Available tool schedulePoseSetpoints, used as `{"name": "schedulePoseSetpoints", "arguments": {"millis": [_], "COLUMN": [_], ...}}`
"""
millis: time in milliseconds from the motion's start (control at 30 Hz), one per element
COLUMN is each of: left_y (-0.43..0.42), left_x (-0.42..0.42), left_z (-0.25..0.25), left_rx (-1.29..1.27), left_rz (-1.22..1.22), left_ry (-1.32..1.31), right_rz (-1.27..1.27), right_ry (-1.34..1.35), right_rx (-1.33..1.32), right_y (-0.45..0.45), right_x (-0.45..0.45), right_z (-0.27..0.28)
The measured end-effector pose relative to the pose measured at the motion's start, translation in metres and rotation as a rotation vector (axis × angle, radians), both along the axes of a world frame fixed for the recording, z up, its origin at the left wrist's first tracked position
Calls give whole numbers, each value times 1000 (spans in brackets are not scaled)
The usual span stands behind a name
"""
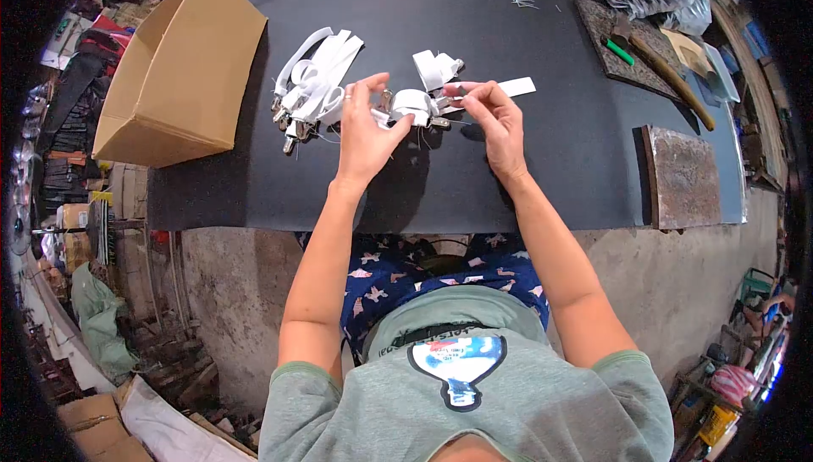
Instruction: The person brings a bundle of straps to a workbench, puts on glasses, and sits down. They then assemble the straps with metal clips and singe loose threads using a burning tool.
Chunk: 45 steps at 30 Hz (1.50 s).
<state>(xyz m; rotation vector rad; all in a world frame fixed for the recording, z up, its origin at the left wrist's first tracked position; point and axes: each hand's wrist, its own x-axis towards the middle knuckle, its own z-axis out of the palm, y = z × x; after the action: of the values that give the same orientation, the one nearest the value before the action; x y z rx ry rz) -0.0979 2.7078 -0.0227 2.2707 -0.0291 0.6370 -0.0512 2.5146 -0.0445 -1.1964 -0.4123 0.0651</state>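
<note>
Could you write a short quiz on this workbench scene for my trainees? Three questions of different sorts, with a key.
1. True or false: the cardboard box stands to the right of both hands.

2. Which tool lies across the speckled slab?
A) pliers
B) hammer
C) scissors

3. Fill in the blank: the pile of white straps on the dark table has shiny, grey clips that look to be made of ____.

Key:
1. False: the cardboard box stands to the left of both the left hand and the right hand.
2. B, the hammer.
3. Metal.
</note>
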Motion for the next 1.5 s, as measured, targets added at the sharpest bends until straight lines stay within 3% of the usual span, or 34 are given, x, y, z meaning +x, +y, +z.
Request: {"name": "schedulePoseSetpoints", "arguments": {"millis": [67,200,267,400,533,633,933,1133,1233,1500], "left_y": [4,4,11,20,21,23,27,26,27,30], "left_x": [11,10,8,2,-5,-11,-15,-9,-9,-7], "left_z": [-15,-13,-13,-11,-8,-11,-16,-10,-10,-15], "left_rx": [20,-191,-173,-649,-907,-931,-968,-908,-896,-960], "left_rz": [-35,-111,-98,-183,-196,-211,-251,-314,-329,-349], "left_ry": [-19,204,233,413,406,424,504,562,575,566], "right_rz": [51,-41,-35,-72,-131,-182,-155,-25,124,173], "right_ry": [-8,-51,-20,-46,-187,-384,-314,-475,-356,-467], "right_rx": [-28,-314,-288,-378,-394,-466,-534,-502,-475,-624], "right_y": [3,6,6,5,8,9,4,2,1,5], "right_x": [-2,2,3,3,0,3,-3,-2,-5,-5], "right_z": [0,-14,-13,-13,-8,-13,-5,-8,-5,-6]}}
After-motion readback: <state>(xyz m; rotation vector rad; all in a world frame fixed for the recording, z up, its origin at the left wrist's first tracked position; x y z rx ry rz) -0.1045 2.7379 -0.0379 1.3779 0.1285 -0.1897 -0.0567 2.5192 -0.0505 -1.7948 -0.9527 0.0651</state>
